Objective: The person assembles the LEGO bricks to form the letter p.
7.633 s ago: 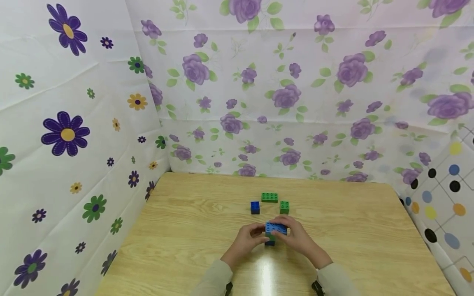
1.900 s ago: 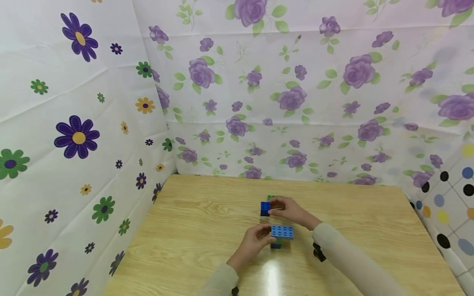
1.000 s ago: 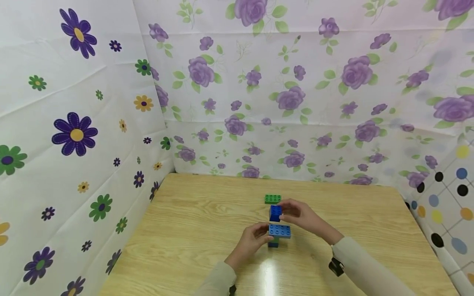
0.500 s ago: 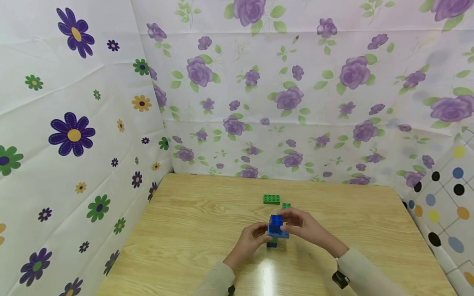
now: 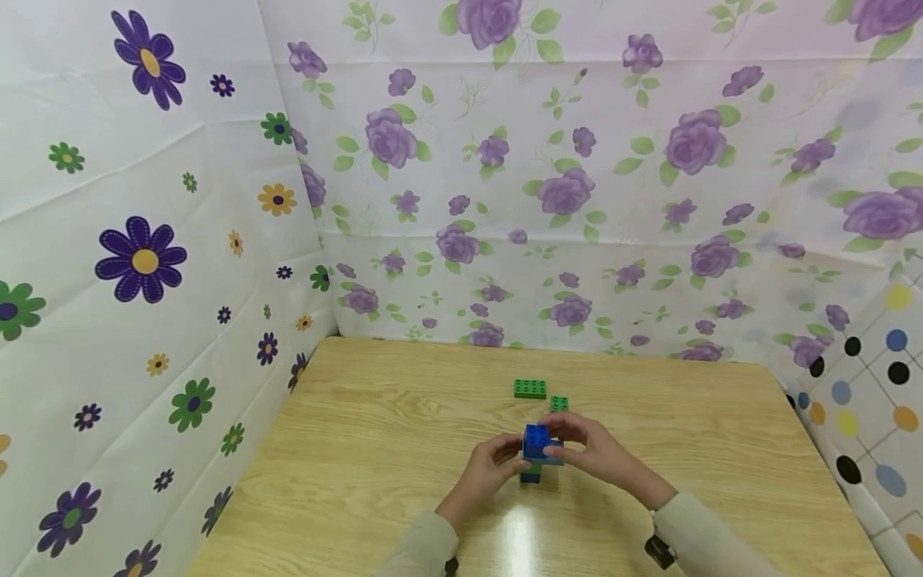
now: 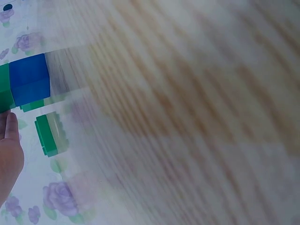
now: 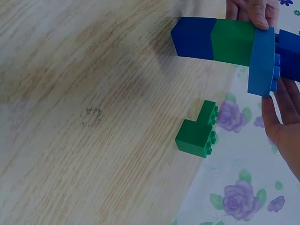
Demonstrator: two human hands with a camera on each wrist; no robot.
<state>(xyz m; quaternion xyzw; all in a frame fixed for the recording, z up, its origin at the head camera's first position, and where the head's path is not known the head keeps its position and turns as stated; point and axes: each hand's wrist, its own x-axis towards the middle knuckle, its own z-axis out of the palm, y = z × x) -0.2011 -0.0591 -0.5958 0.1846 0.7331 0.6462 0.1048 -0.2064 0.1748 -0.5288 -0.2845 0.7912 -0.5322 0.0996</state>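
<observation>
A small stack stands on the table: a dark blue brick (image 7: pixel 194 37) at the bottom, a green brick (image 7: pixel 232 42) above it, and a long light blue brick (image 7: pixel 260 65) across the top. On the left end of the light blue brick sits a square blue brick (image 5: pixel 536 437); whether it is fully pressed down, I cannot tell. My left hand (image 5: pixel 481 474) holds the left end of the light blue brick, its thumb in front. My right hand (image 5: pixel 597 455) pinches the square blue brick from the right, its fingertips close to the light blue one.
Behind the stack lie a long green brick (image 5: pixel 530 389) and a square green brick (image 5: pixel 559 403). The wooden table (image 5: pixel 389 401) ends at a flowered cloth wall (image 5: pixel 534 216) at the back. Another patterned cloth (image 5: pixel 144 200) hangs on the left.
My right hand has picked the square blue brick off the table behind, brought it forward and lowered it onto the light blue brick. The left hand has stayed at the stack.
</observation>
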